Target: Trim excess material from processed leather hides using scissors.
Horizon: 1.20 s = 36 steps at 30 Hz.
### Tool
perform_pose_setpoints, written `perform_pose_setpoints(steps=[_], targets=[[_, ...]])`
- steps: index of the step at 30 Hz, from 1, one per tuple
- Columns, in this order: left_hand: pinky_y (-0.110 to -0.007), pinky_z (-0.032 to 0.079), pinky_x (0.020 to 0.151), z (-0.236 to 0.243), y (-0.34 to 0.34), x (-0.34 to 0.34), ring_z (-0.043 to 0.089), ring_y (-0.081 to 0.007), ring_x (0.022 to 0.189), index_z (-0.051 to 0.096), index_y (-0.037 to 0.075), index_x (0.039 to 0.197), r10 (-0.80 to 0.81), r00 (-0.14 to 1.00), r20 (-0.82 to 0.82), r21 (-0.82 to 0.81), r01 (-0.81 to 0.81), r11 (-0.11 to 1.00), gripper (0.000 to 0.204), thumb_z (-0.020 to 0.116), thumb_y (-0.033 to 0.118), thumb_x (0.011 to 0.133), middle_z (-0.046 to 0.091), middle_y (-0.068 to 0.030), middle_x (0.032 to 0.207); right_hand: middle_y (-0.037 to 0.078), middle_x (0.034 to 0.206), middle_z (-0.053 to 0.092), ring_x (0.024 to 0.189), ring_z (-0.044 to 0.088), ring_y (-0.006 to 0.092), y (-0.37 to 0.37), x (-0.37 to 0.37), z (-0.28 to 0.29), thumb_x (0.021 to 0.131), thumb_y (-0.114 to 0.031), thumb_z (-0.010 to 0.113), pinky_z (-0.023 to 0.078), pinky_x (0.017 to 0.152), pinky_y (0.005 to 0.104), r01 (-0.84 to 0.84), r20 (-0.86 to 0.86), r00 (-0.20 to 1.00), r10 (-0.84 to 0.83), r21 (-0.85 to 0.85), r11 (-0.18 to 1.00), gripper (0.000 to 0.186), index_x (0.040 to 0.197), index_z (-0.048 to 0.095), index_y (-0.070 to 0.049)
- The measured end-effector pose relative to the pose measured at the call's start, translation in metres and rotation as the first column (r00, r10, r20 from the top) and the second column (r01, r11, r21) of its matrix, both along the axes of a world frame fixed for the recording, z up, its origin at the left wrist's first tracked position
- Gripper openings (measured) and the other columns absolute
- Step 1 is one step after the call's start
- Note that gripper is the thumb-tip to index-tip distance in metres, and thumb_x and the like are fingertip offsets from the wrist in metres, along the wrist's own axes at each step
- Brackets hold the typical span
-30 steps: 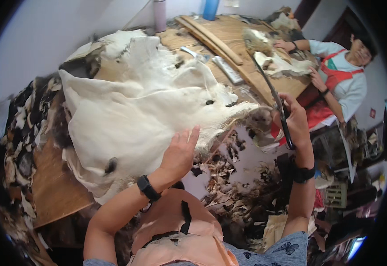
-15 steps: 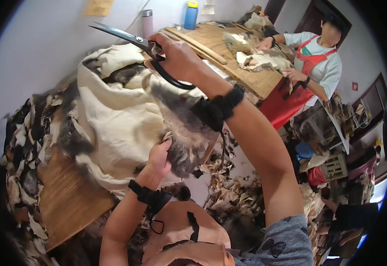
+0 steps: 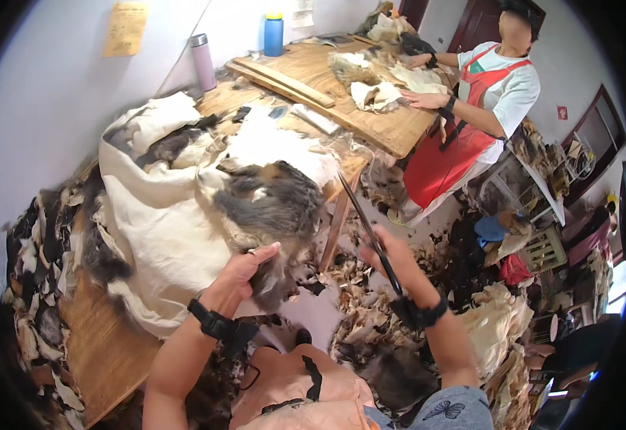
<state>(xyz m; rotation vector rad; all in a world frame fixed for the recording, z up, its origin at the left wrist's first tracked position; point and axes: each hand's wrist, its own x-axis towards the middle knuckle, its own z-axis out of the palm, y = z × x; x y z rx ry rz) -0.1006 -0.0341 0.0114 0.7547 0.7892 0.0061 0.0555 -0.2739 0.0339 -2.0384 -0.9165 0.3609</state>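
A large furry hide lies over the table (image 3: 105, 333) in front of me, its cream skin side (image 3: 159, 215) facing up on the left. Grey-brown fur (image 3: 281, 190) shows on its right part. My left hand (image 3: 238, 276) is closed on the lower edge of this furry part, thumb on top. To the right, apart from the hide, my right hand (image 3: 399, 261) grips a pair of dark scissors (image 3: 362, 211). The blades point up and away toward the table's corner; I see them edge-on.
Across the wooden table (image 3: 392, 140), a person in a red apron (image 3: 463, 150) handles hide pieces (image 3: 377, 97). Wooden strips (image 3: 284, 82), a pink bottle (image 3: 203, 63) and a blue bottle (image 3: 273, 36) stand or lie farther back. Scraps (image 3: 381, 315) cover the floor at right.
My right hand with the scissors has swung from above the hide down to the right. My left hand has stayed on the fur edge, shifting slightly left and down. My view has turned a little.
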Motion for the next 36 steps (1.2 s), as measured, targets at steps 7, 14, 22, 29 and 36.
perform_pose_setpoints(steps=[7,14,22,29,36], targets=[[-0.033,0.049,0.074,0.031,-0.030,0.073,0.060,-0.0184,0.083,0.056,0.005,0.103,-0.005,0.990,0.138,0.157,-0.017,0.987,0.018,0.055,0.018,0.090,0.062,-0.0055,0.098,0.002,0.062,0.057,0.056,0.053,0.0074,-0.154,-0.015,-0.107,0.079,-0.020,0.065,0.043,0.053,0.0237,0.282,-0.078,0.947,-0.312,-0.265,0.922,0.025,0.096,0.057,-0.004],[-0.036,0.051,0.076,0.057,-0.029,0.166,0.063,-0.0214,0.084,0.056,0.005,0.105,0.032,0.917,0.397,0.030,-0.048,0.998,0.022,0.050,0.022,0.092,0.064,-0.0087,0.098,0.005,0.066,0.062,0.060,0.058,0.0083,-0.215,-0.014,-0.149,0.081,-0.015,0.064,0.046,0.053,0.0229,0.435,-0.182,0.866,-0.467,-0.189,0.880,0.024,0.098,0.054,-0.001],[-0.039,0.046,0.088,0.079,0.061,0.077,0.056,-0.0248,0.104,0.051,0.006,0.118,0.168,0.640,0.749,0.063,-0.322,0.945,0.037,0.048,0.032,0.093,0.059,-0.0089,0.114,0.004,0.060,0.059,0.052,0.056,0.0096,-0.210,-0.020,-0.128,0.079,-0.015,0.065,0.043,0.046,0.0241,0.474,-0.094,0.859,-0.504,-0.229,0.851,0.022,0.096,0.054,-0.004],[-0.044,0.045,0.089,-0.004,0.078,-0.050,0.054,-0.0251,0.107,0.049,0.007,0.122,0.447,0.701,0.556,-0.039,-0.516,0.856,0.037,0.047,0.030,0.093,0.056,-0.0065,0.118,0.002,0.058,0.055,0.050,0.051,0.0084,-0.169,-0.017,-0.146,0.078,-0.010,0.062,0.042,0.047,0.0240,0.430,-0.080,0.890,-0.449,-0.181,0.885,0.024,0.099,0.053,-0.003],[-0.038,0.047,0.085,0.009,0.070,-0.067,0.058,-0.0230,0.099,0.052,0.005,0.115,0.368,0.726,0.582,-0.056,-0.415,0.908,0.033,0.043,0.030,0.096,0.060,-0.0075,0.109,0.009,0.076,0.058,0.066,0.055,0.0175,-0.013,-0.003,-0.035,0.080,-0.022,0.064,0.046,0.065,0.0301,0.166,-0.019,0.986,-0.167,-0.022,0.986,0.037,0.110,0.051,-0.007]])
